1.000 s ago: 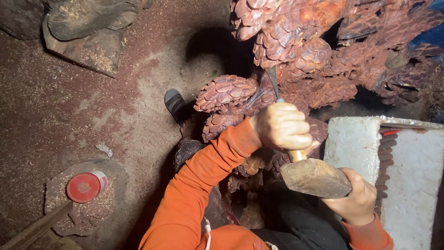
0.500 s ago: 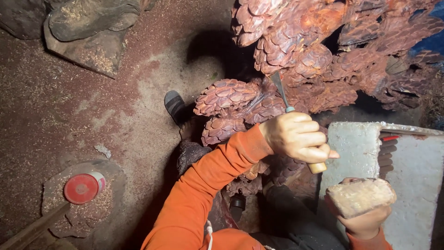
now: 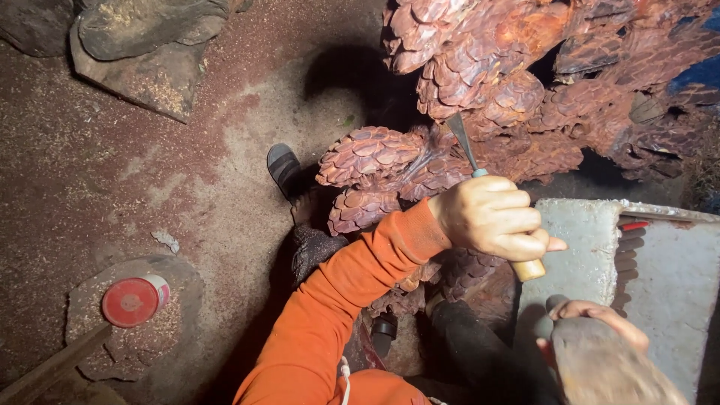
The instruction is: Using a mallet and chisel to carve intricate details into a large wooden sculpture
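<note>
While the chisel [image 3: 466,152] is clamped in the left hand [image 3: 495,221], its blade tip is set against the scaly reddish wood carving [image 3: 480,82], near the middle of the carved mass. All fingers are closed tight round the pale wooden handle, whose butt end sticks out below the fist. A wooden mallet [image 3: 604,367] is gripped in the right hand [image 3: 592,319], fingers wrapped shut round it, held low and just beneath the chisel butt, not touching it. Its head is blurred. An orange sleeve [image 3: 337,315] covers the left arm. The chisel is judged stiff, light and sharp at the tip, best held by the handle, well clear of the blade. The carving looks hard, heavy and fixed, though thin scale edges seem liable to chip. A red-lidded can [image 3: 135,300] sits on a flat stone [image 3: 90,330] by the floor's lower left; a grey slab [image 3: 585,247] lies to the right.
</note>
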